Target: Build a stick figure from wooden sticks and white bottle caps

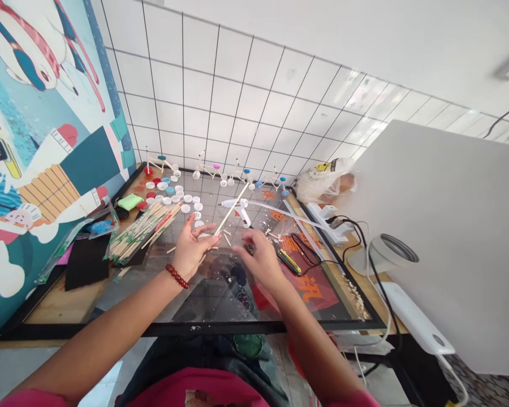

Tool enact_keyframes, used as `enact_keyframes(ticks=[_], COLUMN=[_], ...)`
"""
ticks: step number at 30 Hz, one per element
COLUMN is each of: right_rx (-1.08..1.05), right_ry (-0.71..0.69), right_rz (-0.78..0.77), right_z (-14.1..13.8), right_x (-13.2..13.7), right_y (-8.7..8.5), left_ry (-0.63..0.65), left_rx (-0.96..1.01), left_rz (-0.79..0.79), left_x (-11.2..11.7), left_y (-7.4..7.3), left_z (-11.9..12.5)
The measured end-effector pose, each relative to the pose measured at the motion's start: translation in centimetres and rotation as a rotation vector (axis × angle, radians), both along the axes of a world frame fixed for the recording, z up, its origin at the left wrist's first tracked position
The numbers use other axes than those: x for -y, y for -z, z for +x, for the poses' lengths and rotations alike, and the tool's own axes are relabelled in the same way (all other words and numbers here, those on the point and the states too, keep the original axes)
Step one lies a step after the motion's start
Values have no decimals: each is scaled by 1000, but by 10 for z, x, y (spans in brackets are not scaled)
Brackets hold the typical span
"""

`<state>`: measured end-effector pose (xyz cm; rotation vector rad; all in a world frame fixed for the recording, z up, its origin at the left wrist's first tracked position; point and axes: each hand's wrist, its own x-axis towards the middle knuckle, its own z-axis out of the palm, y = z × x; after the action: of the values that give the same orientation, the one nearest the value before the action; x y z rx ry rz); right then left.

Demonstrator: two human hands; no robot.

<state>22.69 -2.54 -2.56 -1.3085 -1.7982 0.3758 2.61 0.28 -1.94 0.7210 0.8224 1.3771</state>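
The view comes from the person's head, facing forward and down over a glass-topped table toward a tiled wall. The left hand and right hand appear close, just below centre.

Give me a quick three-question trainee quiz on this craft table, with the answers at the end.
1. Which hand wears the red bead bracelet?
2. True or false: the bundle of wooden sticks lies to the person's left of the glue gun.
3. Which is closest to the painted wall mural: A the bundle of wooden sticks, B the glue gun, or C the right hand?

Key: 1. The left hand. 2. True. 3. A.
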Motion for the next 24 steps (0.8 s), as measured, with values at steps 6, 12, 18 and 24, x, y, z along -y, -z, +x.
enact_keyframes(ticks=[6, 12, 18, 24], right_rx=[628, 417, -493, -874], right_ry=[164, 229, -17, -143], right_rz=[-196, -395, -784, -882], right_z=[61, 52, 47, 30], right_x=[60, 51, 52, 54], right_y=[21, 11, -17, -24], left_ry=[-13, 5, -4, -4], left_rx=[9, -44, -81, -77], left_rz=[-53, 9, 65, 33], left_x=[-5, -1, -3, -4], left_y=[-3, -4, -3, -5], left_z=[-4, -3, -3, -3])
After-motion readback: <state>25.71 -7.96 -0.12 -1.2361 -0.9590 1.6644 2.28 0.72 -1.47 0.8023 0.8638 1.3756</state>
